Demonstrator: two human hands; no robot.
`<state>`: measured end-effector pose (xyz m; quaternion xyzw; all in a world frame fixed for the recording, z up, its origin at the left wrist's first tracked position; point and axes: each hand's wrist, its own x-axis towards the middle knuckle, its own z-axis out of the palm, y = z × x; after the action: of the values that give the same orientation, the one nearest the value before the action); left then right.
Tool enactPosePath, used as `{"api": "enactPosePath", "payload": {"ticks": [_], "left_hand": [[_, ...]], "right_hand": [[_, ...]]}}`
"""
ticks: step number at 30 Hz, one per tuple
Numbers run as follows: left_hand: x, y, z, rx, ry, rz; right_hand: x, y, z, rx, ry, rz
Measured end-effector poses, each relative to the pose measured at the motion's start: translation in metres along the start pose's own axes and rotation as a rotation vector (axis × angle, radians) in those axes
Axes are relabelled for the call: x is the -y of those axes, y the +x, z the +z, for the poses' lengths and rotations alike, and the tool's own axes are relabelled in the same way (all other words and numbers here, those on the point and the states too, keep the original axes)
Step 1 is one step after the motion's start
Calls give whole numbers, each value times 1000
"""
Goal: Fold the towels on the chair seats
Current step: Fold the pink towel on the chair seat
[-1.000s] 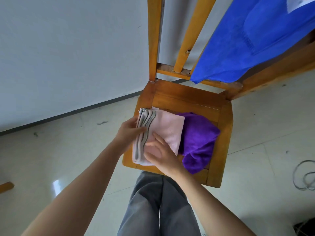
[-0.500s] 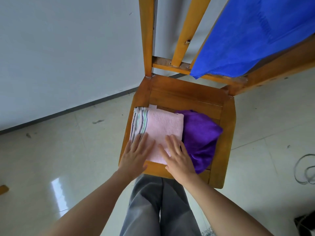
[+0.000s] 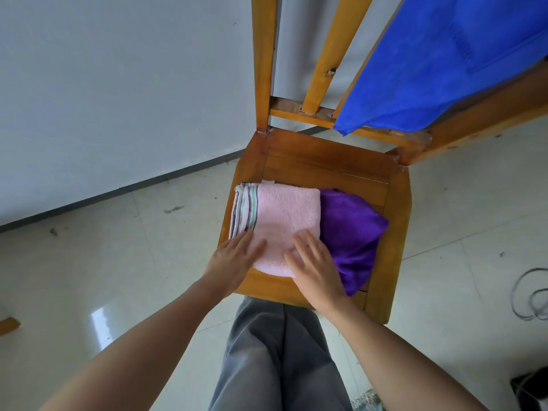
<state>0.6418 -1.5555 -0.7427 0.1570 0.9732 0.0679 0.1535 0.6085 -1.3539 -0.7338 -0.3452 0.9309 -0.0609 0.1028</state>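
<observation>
A person stands over the varnished orange-brown wooden chair seat [image 3: 326, 161], looking down at it, both bare forearms reaching in from the seat's near edge. A pale pink terry towel [image 3: 284, 215], folded into a thick rectangle with grey and green stripes along one end, lies flat on the left half of the seat, its striped end at the seat's left edge. The left hand [image 3: 234, 262] rests palm down on the towel's near left corner, fingers straight and spread flat, gripping nothing. The right hand [image 3: 317, 271] lies palm down on the towel's near right corner, fingers likewise straight and slightly fanned, pressing on the cloth rather than pinching it. Just beside the pink towel, on the right half of the seat, sits a deep purple microfibre towel [image 3: 353, 232], loosely bunched, its left edge touching the pink one. A bright blue cloth [image 3: 444, 60] hangs over the slatted chair back, above the seat's far right corner. Below the seat's near edge show the person's grey trousers [image 3: 275, 357]. The chair stands on a glossy pale tiled floor [image 3: 118, 262], and a loop of grey cable [image 3: 530, 295] lies on the tiles well to the right of the seat.
</observation>
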Motion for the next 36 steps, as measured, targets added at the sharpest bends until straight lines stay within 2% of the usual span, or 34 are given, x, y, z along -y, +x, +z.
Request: {"api": "enactPosePath", "payload": {"ticks": [3, 6, 8, 10, 16, 21, 24, 28, 31, 36], "left_hand": [[3, 3, -16, -86, -75, 50], [5, 4, -30, -165, -181, 106], [5, 0, -36, -194, -209, 129], [5, -5, -40, -195, -183, 144], [-14, -20, -72, -209, 66, 18], [-45, -24, -121, -252, -10, -126], [-54, -25, -146, -342, -51, -104], [-53, -30, -189, -402, -10, -38], [-47, -33, -222, -457, 43, 5], [-37, -40, -272, -591, 75, 11]], "right_hand": [[4, -6, -10, 27, -74, -48], [12, -7, -12, 49, -115, 38], [16, -6, -14, -2, -100, 96], [16, -3, -16, -76, -65, 76], [17, 8, -76, -200, -1, 13], [24, 3, -136, -192, -70, -25], [20, -3, -171, -154, -121, -23], [16, -6, -221, -175, -195, -117], [14, 1, -252, -246, -217, -191], [16, 17, -302, -491, -302, -360]]}}
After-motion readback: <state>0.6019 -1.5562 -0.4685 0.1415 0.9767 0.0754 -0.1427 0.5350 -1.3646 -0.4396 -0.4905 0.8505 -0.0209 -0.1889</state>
